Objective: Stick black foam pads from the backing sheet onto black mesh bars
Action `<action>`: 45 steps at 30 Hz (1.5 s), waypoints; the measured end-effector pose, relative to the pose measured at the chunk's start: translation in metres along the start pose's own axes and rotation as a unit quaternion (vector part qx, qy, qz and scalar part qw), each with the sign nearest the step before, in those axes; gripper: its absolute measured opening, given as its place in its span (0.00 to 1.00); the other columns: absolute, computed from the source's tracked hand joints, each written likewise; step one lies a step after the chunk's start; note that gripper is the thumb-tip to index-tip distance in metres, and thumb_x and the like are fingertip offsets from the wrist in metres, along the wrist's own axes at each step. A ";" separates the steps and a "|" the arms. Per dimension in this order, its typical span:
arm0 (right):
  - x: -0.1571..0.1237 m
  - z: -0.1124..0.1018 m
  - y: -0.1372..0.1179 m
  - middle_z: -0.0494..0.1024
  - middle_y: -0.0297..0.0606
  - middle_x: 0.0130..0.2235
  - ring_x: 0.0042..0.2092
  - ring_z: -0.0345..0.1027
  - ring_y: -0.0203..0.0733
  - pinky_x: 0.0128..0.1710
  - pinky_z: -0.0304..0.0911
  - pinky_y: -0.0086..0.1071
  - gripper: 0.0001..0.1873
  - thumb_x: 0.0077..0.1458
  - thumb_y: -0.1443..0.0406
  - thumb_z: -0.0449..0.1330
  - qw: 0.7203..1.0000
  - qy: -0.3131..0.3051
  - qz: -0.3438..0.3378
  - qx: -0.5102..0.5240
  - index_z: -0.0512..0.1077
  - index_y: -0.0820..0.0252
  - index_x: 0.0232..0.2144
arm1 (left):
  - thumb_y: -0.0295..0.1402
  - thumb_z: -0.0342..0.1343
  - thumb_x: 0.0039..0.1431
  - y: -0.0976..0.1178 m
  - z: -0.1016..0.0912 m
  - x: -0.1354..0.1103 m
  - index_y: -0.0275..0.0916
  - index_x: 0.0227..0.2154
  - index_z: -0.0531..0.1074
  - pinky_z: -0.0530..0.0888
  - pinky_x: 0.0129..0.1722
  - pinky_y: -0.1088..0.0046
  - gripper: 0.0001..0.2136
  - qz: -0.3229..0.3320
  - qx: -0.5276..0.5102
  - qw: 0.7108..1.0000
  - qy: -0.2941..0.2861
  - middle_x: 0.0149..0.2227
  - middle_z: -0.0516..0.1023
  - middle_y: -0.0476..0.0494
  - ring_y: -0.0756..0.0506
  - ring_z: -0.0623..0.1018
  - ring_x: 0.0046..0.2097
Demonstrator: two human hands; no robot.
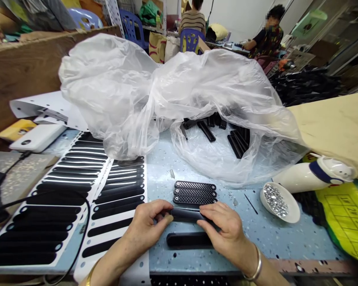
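My left hand [150, 222] pinches the left end of a glossy black strip [185, 215] with rounded ends. My right hand [226, 226] has its fingers closed around the other end, partly covering it. Just beyond the strip lie several black bars [195, 192] side by side, with a diamond-textured face and a silver screw-like dot at each end. Nearer to me, a smooth black bar [188, 240] rests on the table, its right end hidden by my right hand. To the left, white backing sheets [145, 222] carry rows of black strips [117, 196].
A large clear plastic bag [173, 87] spreads across the back, with black bars [207, 131] at its mouth. On the right are a bowl of small silver pieces [276, 200] and a white bottle [304, 174] lying tilted. A white power bank [38, 137] and cable are left. People sit farther back.
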State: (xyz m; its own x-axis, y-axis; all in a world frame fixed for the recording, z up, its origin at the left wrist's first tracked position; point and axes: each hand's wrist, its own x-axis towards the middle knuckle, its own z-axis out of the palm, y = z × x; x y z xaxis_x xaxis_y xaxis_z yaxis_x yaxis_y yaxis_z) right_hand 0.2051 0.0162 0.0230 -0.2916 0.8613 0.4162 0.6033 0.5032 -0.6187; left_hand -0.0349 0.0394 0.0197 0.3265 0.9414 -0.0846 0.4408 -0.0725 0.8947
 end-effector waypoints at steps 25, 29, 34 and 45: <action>0.002 0.000 -0.001 0.81 0.40 0.35 0.33 0.72 0.44 0.35 0.65 0.39 0.06 0.54 0.72 0.63 1.000 -0.016 0.017 -0.003 0.78 0.60 0.35 | 0.29 0.56 0.55 -0.003 0.000 -0.001 0.40 0.38 0.79 0.76 0.33 0.71 0.10 0.007 0.016 1.000 0.003 0.32 0.84 0.48 0.47 0.80 0.31; 0.001 0.002 -0.001 0.81 0.39 0.34 0.33 0.71 0.44 0.34 0.64 0.39 0.06 0.54 0.72 0.63 1.000 -0.013 0.022 -0.001 0.78 0.60 0.35 | 0.29 0.56 0.54 -0.002 0.000 0.000 0.39 0.37 0.79 0.76 0.31 0.72 0.09 0.000 0.012 1.000 0.010 0.29 0.83 0.49 0.48 0.79 0.29; 0.000 0.004 -0.002 0.81 0.39 0.32 0.32 0.71 0.44 0.32 0.63 0.38 0.04 0.54 0.71 0.64 1.000 -0.002 0.024 0.004 0.78 0.60 0.34 | 0.30 0.56 0.54 -0.001 -0.001 0.001 0.39 0.36 0.79 0.76 0.31 0.72 0.09 -0.001 0.016 1.000 0.011 0.28 0.82 0.49 0.48 0.79 0.29; -0.007 0.006 0.002 0.82 0.40 0.34 0.33 0.73 0.45 0.34 0.68 0.40 0.06 0.53 0.70 0.65 0.999 0.010 0.037 0.021 0.79 0.59 0.35 | 0.30 0.55 0.56 -0.001 -0.002 0.000 0.39 0.37 0.78 0.75 0.32 0.71 0.09 -0.017 0.003 1.000 -0.005 0.30 0.82 0.48 0.48 0.78 0.29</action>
State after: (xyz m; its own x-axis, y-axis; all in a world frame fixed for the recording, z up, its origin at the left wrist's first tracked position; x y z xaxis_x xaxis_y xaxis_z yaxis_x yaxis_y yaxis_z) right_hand 0.2039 0.0119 0.0153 -0.2334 0.8945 0.3814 0.5911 0.4419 -0.6748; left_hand -0.0367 0.0402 0.0196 0.3198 0.9400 -0.1187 0.4560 -0.0428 0.8890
